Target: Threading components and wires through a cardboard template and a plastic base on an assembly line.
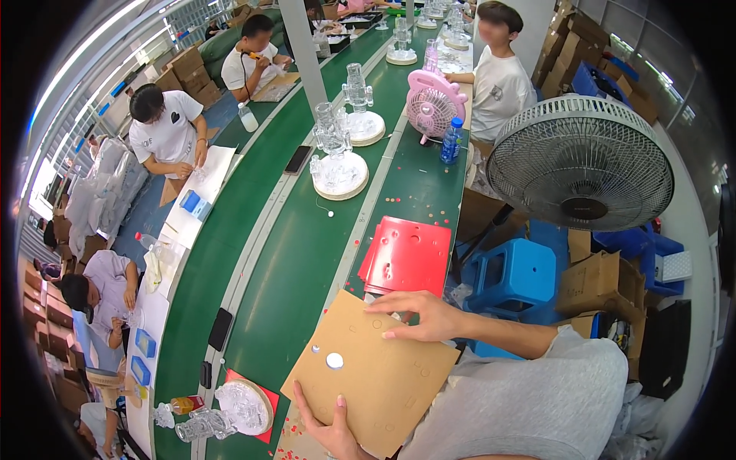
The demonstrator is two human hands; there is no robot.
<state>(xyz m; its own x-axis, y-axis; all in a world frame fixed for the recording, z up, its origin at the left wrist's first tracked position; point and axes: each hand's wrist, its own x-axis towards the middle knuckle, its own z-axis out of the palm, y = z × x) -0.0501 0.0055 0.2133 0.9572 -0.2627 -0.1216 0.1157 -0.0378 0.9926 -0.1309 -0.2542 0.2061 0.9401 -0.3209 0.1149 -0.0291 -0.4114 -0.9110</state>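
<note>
Head fisheye, looking down, hands (429,318) near

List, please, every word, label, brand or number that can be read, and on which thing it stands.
White shirt with dark heart: lettering, which I do not transcribe.
Blue bottle: label too small to read.
Large fan: hub marking too small to read.
Brown board, red sheets: no readable text seen.

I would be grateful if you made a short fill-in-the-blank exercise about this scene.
The left hand and right hand both touch a sheet that is coloured ____.
The larger hole in that sheet is ____ in shape.
The stool nearest the large fan is coloured ____.
The small fan beside the blue bottle is coloured ____.

Missing words: brown; round; blue; pink.
</note>
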